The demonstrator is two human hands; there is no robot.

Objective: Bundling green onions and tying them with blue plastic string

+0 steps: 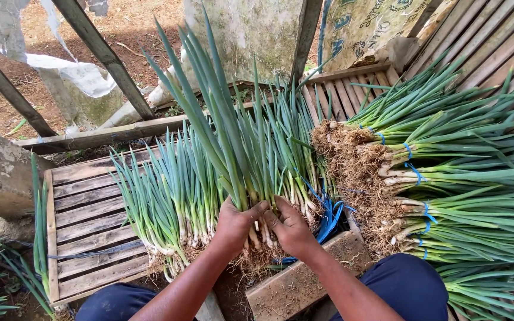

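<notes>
Gripping a bunch of green onions at frame centre, both hands closed around the white stalks just above the roots. Left hand wrapped on the bunch's 9 o'clock side, fingers curled round the front. Right hand on the 3 o'clock side, fingers pressed into the stalks, touching the left hand's fingertips. Bunch held upright, leaves fanning toward 12 o'clock, muddy roots hanging down between the forearms.

Loose pile of green onions at 9 o'clock of the hands, just beside them, lying on a wooden slat pallet, leaves pointing to 11 o'clock. Blue plastic ties at 3 o'clock of the right hand, close behind the bunch, resting in a wooden box at 5 o'clock. Stack of tied bundles at 3 o'clock, well apart from the hands, roots facing the centre, each banded with a blue tie, leaves running off the right edge. Wooden slatted panel at 1 o'clock behind that stack. Diagonal wooden posts at 10–11 o'clock over red soil. Dark blue trousers at 5 o'clock, knees either side of the box.
</notes>
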